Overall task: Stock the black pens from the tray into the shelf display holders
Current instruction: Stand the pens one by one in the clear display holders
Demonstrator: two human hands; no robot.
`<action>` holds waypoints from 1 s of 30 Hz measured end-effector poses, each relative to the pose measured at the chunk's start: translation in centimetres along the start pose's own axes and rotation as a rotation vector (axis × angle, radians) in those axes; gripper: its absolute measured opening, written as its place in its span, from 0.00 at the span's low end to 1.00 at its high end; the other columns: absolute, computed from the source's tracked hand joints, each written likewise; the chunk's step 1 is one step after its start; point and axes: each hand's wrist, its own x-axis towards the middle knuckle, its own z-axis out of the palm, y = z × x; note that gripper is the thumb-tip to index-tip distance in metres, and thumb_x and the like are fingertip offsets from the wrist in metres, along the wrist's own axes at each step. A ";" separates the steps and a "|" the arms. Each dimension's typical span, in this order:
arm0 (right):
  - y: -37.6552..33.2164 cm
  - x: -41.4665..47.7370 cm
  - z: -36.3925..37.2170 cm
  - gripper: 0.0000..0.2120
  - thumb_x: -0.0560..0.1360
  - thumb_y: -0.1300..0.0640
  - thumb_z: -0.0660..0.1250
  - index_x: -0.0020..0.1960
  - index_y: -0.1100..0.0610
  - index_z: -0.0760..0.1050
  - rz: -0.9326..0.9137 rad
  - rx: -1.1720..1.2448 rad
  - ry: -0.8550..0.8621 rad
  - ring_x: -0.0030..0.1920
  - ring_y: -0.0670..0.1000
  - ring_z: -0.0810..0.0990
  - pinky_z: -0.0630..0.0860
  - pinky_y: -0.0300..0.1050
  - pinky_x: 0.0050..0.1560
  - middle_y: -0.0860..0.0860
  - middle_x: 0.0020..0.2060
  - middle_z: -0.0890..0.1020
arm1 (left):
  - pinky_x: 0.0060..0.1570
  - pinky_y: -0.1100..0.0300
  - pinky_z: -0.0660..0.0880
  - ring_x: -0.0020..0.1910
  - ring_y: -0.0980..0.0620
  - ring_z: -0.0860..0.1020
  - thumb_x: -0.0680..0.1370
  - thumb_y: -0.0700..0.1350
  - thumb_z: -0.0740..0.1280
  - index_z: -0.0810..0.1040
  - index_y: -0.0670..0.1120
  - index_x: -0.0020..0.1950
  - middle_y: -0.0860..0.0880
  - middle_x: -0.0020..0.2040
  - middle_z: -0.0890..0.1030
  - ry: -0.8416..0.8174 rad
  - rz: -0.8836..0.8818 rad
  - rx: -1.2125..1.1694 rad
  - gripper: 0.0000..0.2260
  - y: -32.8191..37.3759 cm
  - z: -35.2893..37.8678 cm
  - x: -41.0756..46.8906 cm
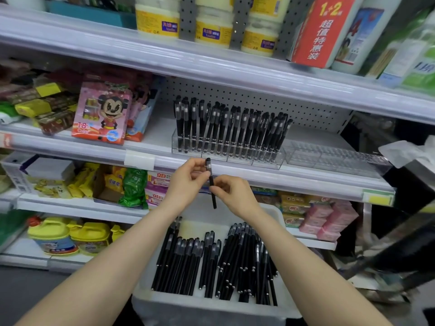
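Dozens of loose black pens [211, 262] are lying in the white tray [207, 307] right below us. Above it we're holding one black pen [211, 182] upright in both hands: our left hand [188, 182] is pinching the capped top, our right hand [231, 192] is gripping the barrel, fingers [220, 188] clenched round it. Farther back, the clear display holder [228, 154] on the shelf [150, 137] is standing full of pens, and the holder beside it [334, 158] is sitting bare.
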 end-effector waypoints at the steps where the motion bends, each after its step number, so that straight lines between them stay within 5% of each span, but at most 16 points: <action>1: 0.1 -0.1 0.0 0.05 0.76 0.53 0.70 0.49 0.52 0.82 0.009 -0.003 0.005 0.41 0.47 0.81 0.78 0.48 0.47 0.46 0.40 0.85 | 0.53 0.58 0.78 0.50 0.59 0.79 0.78 0.40 0.68 0.76 0.50 0.57 0.56 0.49 0.80 -0.009 -0.003 0.018 0.10 -0.5 0.0 -0.3; 10: 0.2 -0.2 -1.1 0.06 0.77 0.52 0.70 0.48 0.55 0.82 0.036 -0.041 0.033 0.42 0.47 0.80 0.77 0.42 0.46 0.47 0.40 0.84 | 0.54 0.56 0.76 0.51 0.52 0.79 0.78 0.49 0.68 0.81 0.50 0.55 0.50 0.52 0.83 -0.417 -0.119 0.843 0.08 -8.4 0.5 -4.3; 14: -0.6 0.4 -2.0 0.06 0.77 0.53 0.69 0.48 0.56 0.81 0.009 -0.038 0.051 0.41 0.47 0.80 0.77 0.42 0.45 0.48 0.39 0.83 | 0.54 0.55 0.76 0.50 0.51 0.79 0.74 0.56 0.70 0.81 0.50 0.51 0.50 0.50 0.83 -0.573 -0.142 0.979 0.12 -8.9 1.0 -4.9; 30: -7.6 7.1 -5.1 0.08 0.78 0.53 0.68 0.54 0.55 0.80 -0.101 0.085 0.354 0.41 0.39 0.78 0.75 0.35 0.47 0.44 0.40 0.81 | 0.52 0.55 0.77 0.50 0.50 0.79 0.76 0.52 0.71 0.79 0.49 0.51 0.49 0.50 0.82 -0.476 -0.228 0.806 0.09 -8.9 1.0 -4.8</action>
